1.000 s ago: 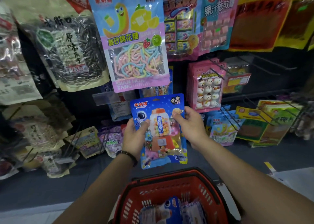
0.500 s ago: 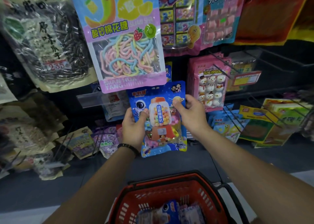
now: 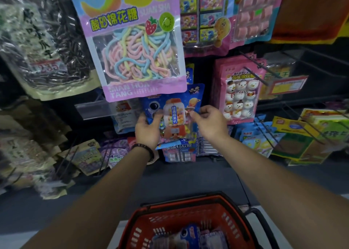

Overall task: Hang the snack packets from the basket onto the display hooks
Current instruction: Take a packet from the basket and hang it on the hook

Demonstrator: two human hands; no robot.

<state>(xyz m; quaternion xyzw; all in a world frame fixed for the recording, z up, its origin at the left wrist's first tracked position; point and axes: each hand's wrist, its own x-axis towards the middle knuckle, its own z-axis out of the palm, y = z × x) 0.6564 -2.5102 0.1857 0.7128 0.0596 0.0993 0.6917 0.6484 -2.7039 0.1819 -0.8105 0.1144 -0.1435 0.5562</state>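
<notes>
I have both hands up at the rack with the blue packet (image 3: 175, 116) between them, the one printed with a gumball machine. My left hand (image 3: 147, 130) grips its left edge, thumb laid across the front and fingers tucked behind. My right hand (image 3: 211, 125) is at the packet's right edge with the fingers curled in and the fingertips (image 3: 191, 113) against the front. The motion blur there keeps me from telling whether it is really pinching the film or only touching it.

The packet stands upright. Its top slips behind the lower edge of the big marshmallow-rope bag (image 3: 136, 46), which hangs directly above my grip. I cannot see the hang hole or the hook it would go on.

Just right of my right hand hangs a pink snowman packet (image 3: 238, 90) with a black hook wire (image 3: 255, 72) jutting out in front of it. Directly below the grip, half covered by the blue packet, sits a small chew-candy packet (image 3: 178, 152). Left of my left hand is a clear label strip (image 3: 92, 108), and further left and higher hangs a sunflower-seed bag (image 3: 43, 46). A dark bead wristband (image 3: 144, 147) sits on my left wrist.

Well below the grip, between my forearms, the red basket (image 3: 234, 228) holds more packets (image 3: 188, 235), one of them blue.
</notes>
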